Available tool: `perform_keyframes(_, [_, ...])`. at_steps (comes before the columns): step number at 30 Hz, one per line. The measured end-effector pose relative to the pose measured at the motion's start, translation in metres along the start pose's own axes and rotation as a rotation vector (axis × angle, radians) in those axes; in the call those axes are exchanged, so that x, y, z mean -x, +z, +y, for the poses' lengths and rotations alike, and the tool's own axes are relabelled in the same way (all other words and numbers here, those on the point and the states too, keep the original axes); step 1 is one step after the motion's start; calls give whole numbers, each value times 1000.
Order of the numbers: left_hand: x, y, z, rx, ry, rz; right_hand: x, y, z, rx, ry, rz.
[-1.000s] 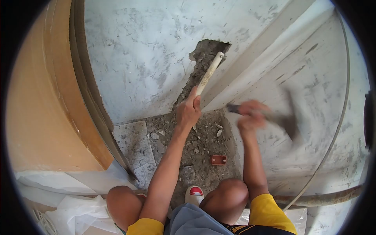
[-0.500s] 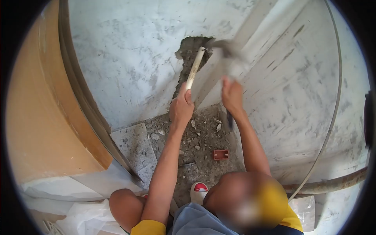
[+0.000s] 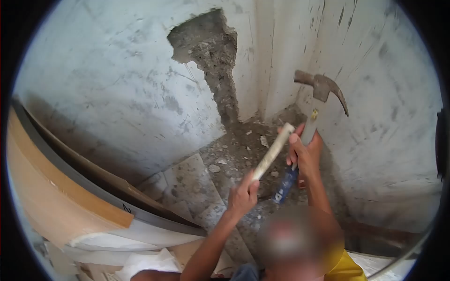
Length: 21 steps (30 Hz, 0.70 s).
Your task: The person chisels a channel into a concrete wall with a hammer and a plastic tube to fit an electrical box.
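Note:
My left hand (image 3: 243, 196) is closed around the lower part of a pale, cream-coloured rod (image 3: 272, 157) that slants up to the right. Its far end comes close to the fingers of my right hand (image 3: 304, 154), which grips a claw hammer (image 3: 322, 88) by the middle of its handle. The hammer head is up, with the claw pointing right and the blue grip (image 3: 286, 185) hanging below the hand. Beyond both tools, a rough hole (image 3: 218, 61) in the white wall (image 3: 136, 79) narrows into a channel running down to the floor.
Rubble (image 3: 243, 145) covers the floor at the wall's foot, beside dusty tiles (image 3: 192, 180). A red box (image 3: 301, 184) is mostly hidden behind my right arm. Orange-brown panels (image 3: 70, 187) lean at the left, and another wall (image 3: 375, 140) closes the right side.
Both hands have drawn back from the hole and down to the right, still holding the rod and the hammer. The hammer has left the rod's end, and the view has shifted.

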State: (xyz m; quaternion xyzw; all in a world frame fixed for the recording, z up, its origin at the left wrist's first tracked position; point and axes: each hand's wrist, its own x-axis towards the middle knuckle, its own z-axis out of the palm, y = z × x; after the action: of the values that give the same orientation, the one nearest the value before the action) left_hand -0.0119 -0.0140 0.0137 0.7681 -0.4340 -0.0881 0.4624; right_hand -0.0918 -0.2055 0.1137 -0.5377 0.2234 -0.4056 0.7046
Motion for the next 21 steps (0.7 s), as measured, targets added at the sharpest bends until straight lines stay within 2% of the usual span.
perform_keyframes(2, [18, 5, -13, -94, 58, -18, 7, -13, 31, -4, 44, 47])
perform_keyframes(4, [33, 6, -14, -44, -1, -57, 13, -23, 58, 66, 88, 103])
perform_keyframes(7, [38, 0, -13, -134, -103, -125, 22, -38, 81, 0, 168, 125])
perform_keyframes(9, [27, -10, -16, -159, -41, -87, 29, -49, 98, 61, 177, 98])
perform_keyframes(11, [11, -29, -10, -197, -183, -61, 35, -57, 115, -53, 248, 47])
perform_keyframes(15, [-24, -67, -2, -258, -231, -3, 53, -62, 135, 31, 265, -4])
perform_keyframes(17, [-45, -80, 4, -310, -61, 116, 58, -64, 136, 105, 286, -51])
perform_keyframes(21, [-98, -109, 14, -467, 197, 201, 55, -66, 126, 169, 296, -85])
